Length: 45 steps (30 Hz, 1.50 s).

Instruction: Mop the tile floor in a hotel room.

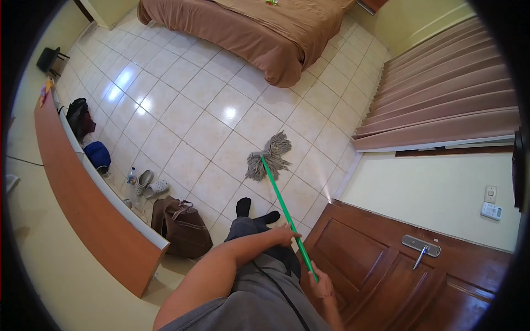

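Note:
A string mop with a grey yarn head (278, 154) rests on the tiled floor, its strands spread to both sides of a grey clamp (260, 154). From the clamp its green handle (280, 197) slants back towards my body. My left hand (285, 235) is closed around the handle partway along, in front of my legs. Near the handle's upper end, my right hand (321, 283) grips it, beside the wooden door. My feet in black socks (243, 207) stand just short of the mop head.
A bed with a brown cover (248, 31) stands ahead. On the left, a brown bag (182, 227), grey clogs (151, 184) and a plastic bottle (131, 176) sit beside a long wooden-topped desk (91, 194). To the right are a brown door (372, 265) and pleated curtains (439, 91).

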### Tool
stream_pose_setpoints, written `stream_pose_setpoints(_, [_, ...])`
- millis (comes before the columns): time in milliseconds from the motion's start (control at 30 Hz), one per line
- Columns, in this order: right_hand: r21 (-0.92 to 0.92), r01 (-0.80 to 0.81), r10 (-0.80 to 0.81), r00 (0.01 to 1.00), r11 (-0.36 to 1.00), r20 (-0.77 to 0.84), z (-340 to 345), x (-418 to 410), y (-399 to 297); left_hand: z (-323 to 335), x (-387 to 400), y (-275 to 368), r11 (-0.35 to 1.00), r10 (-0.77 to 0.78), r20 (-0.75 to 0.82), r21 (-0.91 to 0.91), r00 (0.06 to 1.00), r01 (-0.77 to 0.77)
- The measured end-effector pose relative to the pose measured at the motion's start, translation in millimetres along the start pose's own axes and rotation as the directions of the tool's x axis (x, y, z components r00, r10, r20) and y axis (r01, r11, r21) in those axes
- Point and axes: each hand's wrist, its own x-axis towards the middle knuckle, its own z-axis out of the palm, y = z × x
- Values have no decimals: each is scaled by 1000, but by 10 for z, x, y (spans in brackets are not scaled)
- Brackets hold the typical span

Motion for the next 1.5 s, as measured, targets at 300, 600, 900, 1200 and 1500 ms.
stream_pose_setpoints(300, [59, 97, -96, 995, 994, -10, 353, 527, 36, 60, 291, -294, 973, -203, -202, -151, 958, 174])
stream_pose_setpoints(600, [477, -54, 118, 988, 877, -105, 342, -688, 1450, 1346, 805, 807, 990, 72, 128, -133, 989, -55])
stream_pose_setpoints(900, [506, 161, 76, 906, 847, -416, 1140, 193, 2033, 807, 1214, 1067, 959, -229, -14, 166, 973, 228])
stream_pose_setpoints(1200, [647, -164, 362, 914, 744, -185, 901, -917, 2198, 1612, 1211, 1533, 990, 63, 143, 118, 988, -81])
stream_pose_setpoints(1500, [583, -412, 525, 851, 700, -29, 746, -863, 2212, 1593, 1326, 1725, 967, 107, 212, 207, 971, -151])
